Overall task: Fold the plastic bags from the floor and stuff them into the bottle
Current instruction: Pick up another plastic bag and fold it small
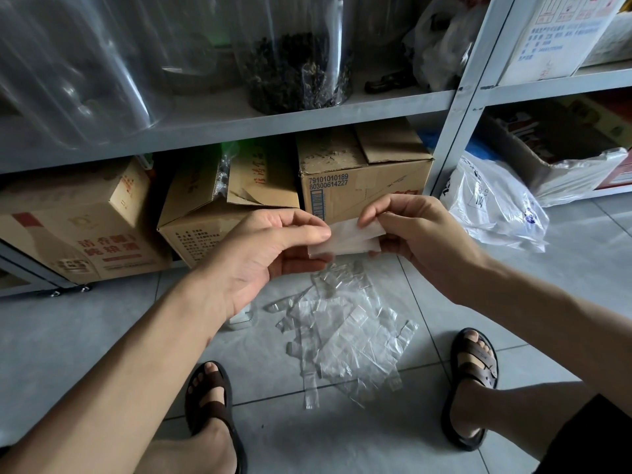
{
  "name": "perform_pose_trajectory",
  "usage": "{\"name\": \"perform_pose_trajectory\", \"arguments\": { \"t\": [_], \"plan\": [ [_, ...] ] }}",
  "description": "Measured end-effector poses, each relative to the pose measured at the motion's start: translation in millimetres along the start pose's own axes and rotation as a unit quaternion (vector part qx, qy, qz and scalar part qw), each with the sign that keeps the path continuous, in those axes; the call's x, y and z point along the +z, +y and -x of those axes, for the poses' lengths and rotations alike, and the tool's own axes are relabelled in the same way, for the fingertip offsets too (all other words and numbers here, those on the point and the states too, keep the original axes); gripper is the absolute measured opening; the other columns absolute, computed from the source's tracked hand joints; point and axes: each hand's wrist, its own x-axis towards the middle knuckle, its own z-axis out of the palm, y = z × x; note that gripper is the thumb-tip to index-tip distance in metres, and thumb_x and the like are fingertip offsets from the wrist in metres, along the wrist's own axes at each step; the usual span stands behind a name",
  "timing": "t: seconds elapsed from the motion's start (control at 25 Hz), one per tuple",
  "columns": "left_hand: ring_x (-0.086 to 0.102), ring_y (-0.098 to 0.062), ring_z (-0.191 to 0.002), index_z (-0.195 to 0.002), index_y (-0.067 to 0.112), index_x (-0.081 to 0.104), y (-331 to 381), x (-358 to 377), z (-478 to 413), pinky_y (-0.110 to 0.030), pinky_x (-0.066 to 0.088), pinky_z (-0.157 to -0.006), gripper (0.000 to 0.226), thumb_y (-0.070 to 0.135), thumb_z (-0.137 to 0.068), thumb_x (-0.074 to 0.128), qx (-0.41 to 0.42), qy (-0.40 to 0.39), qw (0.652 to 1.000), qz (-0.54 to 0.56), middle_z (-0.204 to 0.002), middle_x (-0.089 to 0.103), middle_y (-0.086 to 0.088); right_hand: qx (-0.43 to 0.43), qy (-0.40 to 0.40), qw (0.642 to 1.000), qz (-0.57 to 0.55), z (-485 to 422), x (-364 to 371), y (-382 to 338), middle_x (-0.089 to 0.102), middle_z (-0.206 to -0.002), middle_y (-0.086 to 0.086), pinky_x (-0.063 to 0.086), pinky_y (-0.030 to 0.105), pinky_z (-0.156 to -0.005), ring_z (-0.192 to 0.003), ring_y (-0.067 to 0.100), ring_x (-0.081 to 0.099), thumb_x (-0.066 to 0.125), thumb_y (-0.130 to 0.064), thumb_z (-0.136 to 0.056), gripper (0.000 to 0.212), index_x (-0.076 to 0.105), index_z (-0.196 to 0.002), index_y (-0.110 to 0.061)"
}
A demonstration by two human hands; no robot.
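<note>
left hand point(270, 254): thumb and fingers pinch the left end of a folded bag point(345, 237), palm turned up.
right hand point(420, 230): thumb and fingers pinch the bag's right end.
folded bag: a flat white strip, held level between both hands, above the floor.
loose bags point(345, 333): a clear, overlapping heap on the tiles below the hands; number cannot be told.
clear container point(241, 319): only an edge shows under the left wrist.
jar point(301, 63): on the shelf, dark dried bits inside.
cardboard boxes: three under the shelf point(85, 227) point(219, 206) point(362, 179); middle one open, clear plastic in the gap.
printed bag point(492, 206): crumpled by the shelf post.
feet: two, in sandals point(208, 398) point(473, 378), either side of the heap.
room: bare tile left of the heap; boxes sit close behind the hands.
</note>
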Motion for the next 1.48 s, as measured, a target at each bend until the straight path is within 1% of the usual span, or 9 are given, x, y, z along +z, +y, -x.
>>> {"name": "perform_pose_trajectory", "arguments": {
  "t": [0.12, 0.24, 0.32, 0.4, 0.68, 0.8, 1.04, 1.28, 1.48],
  "plan": [
    [0.071, -0.017, -0.068, -0.087, 0.001, 0.07, -1.6, -0.8, -1.8, -0.022, 0.059, -0.061, 0.014, -0.003, -0.074, 0.071, 0.019, 0.013, 1.0, -0.012, -0.08, 0.072, -0.01, 0.02, 0.003, 1.0, -0.018, -0.6, 0.7, -0.9, 0.06, -0.08, 0.012, 0.054, 0.028, -0.062, -0.075, 0.024, 0.056, 0.044, 0.006, -0.095, 0.034, 0.067, -0.074, -0.007],
    [0.069, -0.015, -0.069, -0.082, 0.01, 0.075, -2.4, -2.1, -1.9, -0.022, 0.06, -0.068, 0.021, 0.008, -0.062, 0.078, 0.048, 0.029, 0.996, -0.065, -0.079, 0.074, -0.009, 0.043, -0.014, 0.998, -0.044, -1.1, -1.2, -1.6, 0.059, -0.08, 0.013, 0.054, 0.036, -0.068, -0.077, 0.026, 0.058, 0.047, -0.005, -0.092, 0.028, 0.066, -0.072, -0.009],
    [0.068, -0.017, -0.069, -0.082, 0.012, 0.076, -3.5, -1.9, -1.8, -0.022, 0.059, -0.069, 0.02, 0.009, -0.062, 0.08, 0.06, 0.022, 0.994, -0.093, -0.081, 0.073, -0.012, 0.03, -0.043, 0.999, 0.007, 1.2, -2.1, -1.2, 0.061, -0.084, 0.02, 0.052, 0.043, -0.075, -0.08, 0.03, 0.06, 0.059, -0.015, -0.088, 0.017, 0.069, -0.075, -0.011],
    [0.068, -0.018, -0.069, -0.084, 0.01, 0.075, -3.7, -1.2, -1.2, -0.021, 0.058, -0.067, 0.018, 0.001, -0.07, 0.079, 0.069, 0.02, 0.991, -0.111, -0.081, 0.072, -0.015, 0.008, -0.071, 0.995, 0.075, 4.8, -0.7, -0.9, 0.068, -0.086, 0.02, 0.054, 0.039, -0.075, -0.078, 0.029, 0.065, 0.072, -0.012, -0.086, 0.007, 0.071, -0.082, -0.007],
    [0.069, -0.019, -0.064, -0.091, 0.011, 0.076, -1.4, -1.1, 0.2, -0.022, 0.059, -0.063, 0.025, -0.004, -0.072, 0.079, 0.095, 0.057, 0.987, -0.114, -0.088, 0.077, -0.012, -0.004, -0.061, 0.994, 0.092, 2.8, -3.3, -3.3, 0.071, -0.077, 0.02, 0.056, 0.028, -0.075, -0.072, 0.027, 0.066, 0.078, -0.007, -0.072, 0.018, 0.071, -0.088, -0.005],
    [0.071, -0.022, -0.073, -0.093, 0.012, 0.076, -1.5, -1.2, 0.0, -0.024, 0.059, -0.062, 0.027, -0.006, -0.073, 0.078, 0.1, 0.055, 0.989, -0.096, -0.094, 0.077, -0.013, -0.001, -0.062, 0.995, 0.078, 2.5, -3.0, -3.7, 0.07, -0.074, 0.018, 0.056, 0.023, -0.071, -0.069, 0.022, 0.065, 0.078, -0.005, -0.071, 0.018, 0.07, -0.087, -0.006],
    [0.073, -0.02, -0.084, -0.093, 0.015, 0.078, -3.9, 1.7, 0.8, -0.027, 0.059, -0.08, 0.021, 0.001, -0.077, 0.077, 0.103, 0.014, 0.986, -0.127, -0.092, 0.077, -0.012, -0.014, -0.066, 0.994, 0.09, 5.3, 0.2, -5.0, 0.07, -0.082, 0.028, 0.055, 0.026, -0.073, -0.073, 0.028, 0.066, 0.079, -0.01, -0.068, 0.02, 0.071, -0.086, -0.007],
    [0.072, -0.023, -0.079, -0.091, 0.011, 0.077, -1.2, 1.2, 0.6, -0.025, 0.061, -0.071, 0.03, 0.009, -0.061, 0.079, 0.102, 0.027, 0.991, -0.084, -0.093, 0.076, -0.019, -0.005, -0.07, 0.995, 0.07, 3.9, -6.3, -7.9, 0.071, -0.076, 0.011, 0.056, 0.022, -0.07, -0.07, 0.019, 0.067, 0.078, -0.005, -0.071, 0.02, 0.07, -0.089, -0.005],
    [0.074, -0.023, -0.076, -0.092, 0.013, 0.077, -0.8, -1.4, -0.4, -0.024, 0.061, -0.067, 0.03, 0.005, -0.063, 0.079, 0.111, 0.036, 0.99, -0.075, -0.091, 0.077, -0.017, 0.014, -0.061, 0.998, 0.032, 3.6, -7.3, -9.7, 0.07, -0.075, 0.01, 0.055, 0.018, -0.066, -0.066, 0.016, 0.066, 0.077, -0.002, -0.069, 0.019, 0.07, -0.086, -0.001]
  ]
}}
